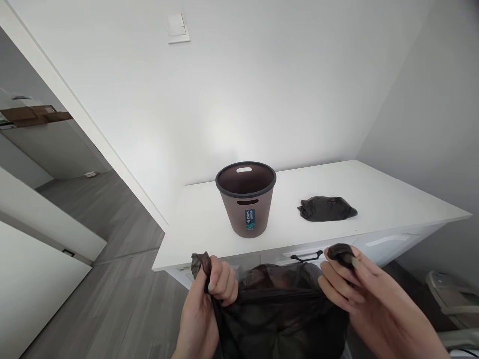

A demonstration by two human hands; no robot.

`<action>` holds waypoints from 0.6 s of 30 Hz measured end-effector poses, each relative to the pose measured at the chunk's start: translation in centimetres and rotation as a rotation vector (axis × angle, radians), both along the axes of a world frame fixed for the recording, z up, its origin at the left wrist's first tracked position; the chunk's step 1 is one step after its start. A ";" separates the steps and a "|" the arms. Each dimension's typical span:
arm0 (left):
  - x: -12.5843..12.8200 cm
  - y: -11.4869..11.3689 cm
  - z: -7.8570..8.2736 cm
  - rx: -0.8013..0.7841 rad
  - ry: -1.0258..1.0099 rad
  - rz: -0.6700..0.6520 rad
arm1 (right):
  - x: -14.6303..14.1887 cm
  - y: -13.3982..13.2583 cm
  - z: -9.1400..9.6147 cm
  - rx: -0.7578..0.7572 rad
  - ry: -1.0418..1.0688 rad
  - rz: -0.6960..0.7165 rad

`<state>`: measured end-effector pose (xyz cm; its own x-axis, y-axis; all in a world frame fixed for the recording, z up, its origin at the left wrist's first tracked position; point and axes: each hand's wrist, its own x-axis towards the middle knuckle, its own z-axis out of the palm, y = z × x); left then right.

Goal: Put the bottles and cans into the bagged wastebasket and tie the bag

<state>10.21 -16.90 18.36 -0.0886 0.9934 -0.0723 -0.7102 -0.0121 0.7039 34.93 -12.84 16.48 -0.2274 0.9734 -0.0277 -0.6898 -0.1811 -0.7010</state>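
A thin black plastic bag (279, 309) hangs stretched between my two hands, below the front edge of a white counter (392, 199). My left hand (209, 304) is closed in a fist around the bag's left edge. My right hand (355, 289) pinches the bag's right edge between thumb and fingers. On the counter, beyond my hands, stands a brown round bin (246, 199) with a dark rim, a handle slot and a blue label; it looks empty. To its right lies a crumpled black bag (326, 208).
The counter has drawers with black handles (306, 257) under its front edge. White walls meet in a corner behind it, with a wall switch (177, 27) high up. Grey wood floor (108, 259) runs to the left. A light-coloured object (452, 294) sits low on the right.
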 end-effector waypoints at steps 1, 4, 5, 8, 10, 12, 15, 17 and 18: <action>-0.1 -0.1 -0.1 -0.003 0.028 -0.015 | -0.3 0.0 -0.2 0.038 -0.015 0.030; -0.4 -0.6 -0.5 0.023 0.175 -0.015 | -1.0 -0.2 -0.7 0.140 -0.102 0.139; -0.5 -0.8 -0.7 0.043 0.257 -0.007 | -1.3 -0.3 -0.9 0.161 -0.139 0.168; -0.8 -1.5 -1.2 0.119 0.560 -0.012 | -2.1 -0.5 -1.1 0.203 -0.262 0.242; -0.6 -1.9 -1.1 0.163 0.743 -0.026 | -2.8 -0.6 -0.7 0.214 -0.356 0.281; -0.1 -2.2 -0.7 0.166 0.873 -0.010 | -3.6 -0.6 0.1 0.224 -0.449 0.323; 1.2 -1.9 0.2 0.117 0.975 -0.031 | -4.5 -0.6 1.5 0.287 -0.532 0.361; 2.0 -1.4 0.4 0.096 1.004 -0.105 | -5.0 -0.7 2.1 0.349 -0.562 0.362; 2.2 -1.2 0.3 0.082 1.020 -0.138 | -5.1 -0.8 2.3 0.379 -0.580 0.359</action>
